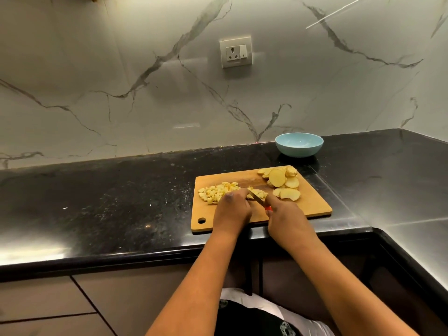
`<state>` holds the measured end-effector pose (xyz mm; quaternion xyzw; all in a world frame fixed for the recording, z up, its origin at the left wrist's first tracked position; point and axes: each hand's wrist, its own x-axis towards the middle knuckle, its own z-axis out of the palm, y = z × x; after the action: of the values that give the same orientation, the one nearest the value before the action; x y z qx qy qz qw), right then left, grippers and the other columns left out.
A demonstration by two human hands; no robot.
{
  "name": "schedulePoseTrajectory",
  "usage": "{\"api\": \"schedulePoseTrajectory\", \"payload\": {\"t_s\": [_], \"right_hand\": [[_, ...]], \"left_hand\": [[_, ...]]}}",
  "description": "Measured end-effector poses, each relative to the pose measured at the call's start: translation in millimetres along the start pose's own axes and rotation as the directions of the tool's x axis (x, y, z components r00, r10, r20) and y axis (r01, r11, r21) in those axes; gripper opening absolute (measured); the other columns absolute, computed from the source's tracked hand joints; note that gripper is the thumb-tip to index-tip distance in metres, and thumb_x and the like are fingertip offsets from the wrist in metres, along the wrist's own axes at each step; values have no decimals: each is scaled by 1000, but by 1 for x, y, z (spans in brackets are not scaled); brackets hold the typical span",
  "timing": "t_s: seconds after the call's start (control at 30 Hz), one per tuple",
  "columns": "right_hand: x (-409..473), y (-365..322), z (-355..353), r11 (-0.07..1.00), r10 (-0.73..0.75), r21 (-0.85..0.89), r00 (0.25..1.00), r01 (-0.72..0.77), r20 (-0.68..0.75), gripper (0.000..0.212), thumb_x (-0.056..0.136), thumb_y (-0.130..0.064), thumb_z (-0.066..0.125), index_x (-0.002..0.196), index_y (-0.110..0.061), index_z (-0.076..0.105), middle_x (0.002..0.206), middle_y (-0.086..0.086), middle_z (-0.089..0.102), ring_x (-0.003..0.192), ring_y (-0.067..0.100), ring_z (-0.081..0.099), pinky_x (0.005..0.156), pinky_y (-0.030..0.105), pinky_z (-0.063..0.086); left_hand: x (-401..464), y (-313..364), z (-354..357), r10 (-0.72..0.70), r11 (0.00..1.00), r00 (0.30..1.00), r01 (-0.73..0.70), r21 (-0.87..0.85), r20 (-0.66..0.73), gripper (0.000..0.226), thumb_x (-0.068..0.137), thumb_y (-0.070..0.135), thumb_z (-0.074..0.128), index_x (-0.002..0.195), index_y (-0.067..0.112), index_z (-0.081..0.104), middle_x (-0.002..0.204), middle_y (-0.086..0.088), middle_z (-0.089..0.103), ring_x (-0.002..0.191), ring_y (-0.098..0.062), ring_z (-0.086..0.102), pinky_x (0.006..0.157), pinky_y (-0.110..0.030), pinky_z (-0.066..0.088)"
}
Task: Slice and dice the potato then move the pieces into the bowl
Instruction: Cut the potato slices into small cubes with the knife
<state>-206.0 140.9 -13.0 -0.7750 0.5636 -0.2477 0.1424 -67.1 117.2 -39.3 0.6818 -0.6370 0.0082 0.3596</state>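
Note:
A wooden cutting board (312,204) lies on the black counter. Diced potato pieces (217,191) are heaped at its left, and round potato slices (281,180) lie at its far right. Between my hands sits a small stack of slices (258,194) with the knife (255,198) blade across it. My right hand (287,219) grips the knife's red handle. My left hand (232,209) has its fingers curled down on the stack's left side. A light blue bowl (299,144) stands empty behind the board.
The black counter (109,202) runs left and turns a corner at the right. A marble wall with a socket (235,52) rises behind it. Cabinet fronts (60,306) sit below the counter's front edge.

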Motion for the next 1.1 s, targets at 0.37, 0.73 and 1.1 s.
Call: {"api": "schedulePoseTrajectory", "payload": {"t_s": [0.37,0.73,1.1], "right_hand": [[-2,-13,-9,988,-37,-148,995,51,95,27,94,-8,52,118,-21,53,106,5,58,91,19,55,77,29,49],[0,37,-37,973,94,203,991,-111,93,8,97,-29,55,103,-28,60,83,0,59,63,15,54,52,26,43],[8,20,-1,970,-27,240,999,34,-31,16,97,-16,54,112,-19,58,82,1,59,66,7,54,50,14,37]], "left_hand": [[0,2,-2,32,998,996,-37,52,87,29,89,12,47,103,10,73,97,-10,73,88,-22,66,75,-31,53],[-3,-1,1,88,996,995,-87,34,-38,23,87,16,58,103,7,71,100,-7,68,99,-21,57,88,-34,51],[-3,-1,7,64,985,971,-24,172,-232,18,82,35,74,95,21,74,99,1,60,100,-21,50,80,-39,45]]}}
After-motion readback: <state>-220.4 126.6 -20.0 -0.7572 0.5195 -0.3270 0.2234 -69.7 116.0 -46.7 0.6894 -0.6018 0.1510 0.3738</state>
